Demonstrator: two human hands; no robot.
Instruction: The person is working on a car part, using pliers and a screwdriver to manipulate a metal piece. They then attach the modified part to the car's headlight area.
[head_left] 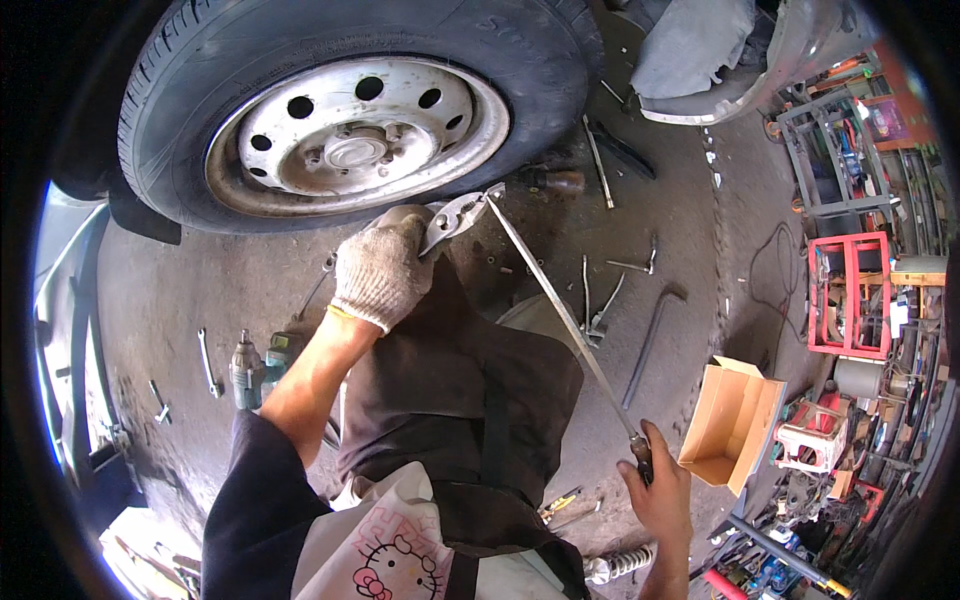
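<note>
White steel wheel [412, 140] with black tyre [172, 125] looks mounted; white-knit-gloved left hand [385, 265] wraps fingers round silver metal pliers [453, 222], nose meeting long grey metal rod [563, 308] tip beside tyre, bite unclear; bare right hand [662, 490] curls fingers round its dark handle [644, 464]; mid-step, I'd say

To the left of my left hand [382, 266] and closer to my body, a grey-and-green power tool [246, 372] sits on the stained floor [165, 300], with a slim silver metal wrench [208, 362] lying just beyond it, farther left. Ahead of my right hand [662, 492] lies a long dark metal bar with a hooked end [646, 350]. An open brown cardboard box [704, 408] stands just to the right of that hand, and farther out on that side is a red rectangular frame [854, 292]. Near my right wrist, on its left, lies a pale metal coil spring [632, 561].
</note>
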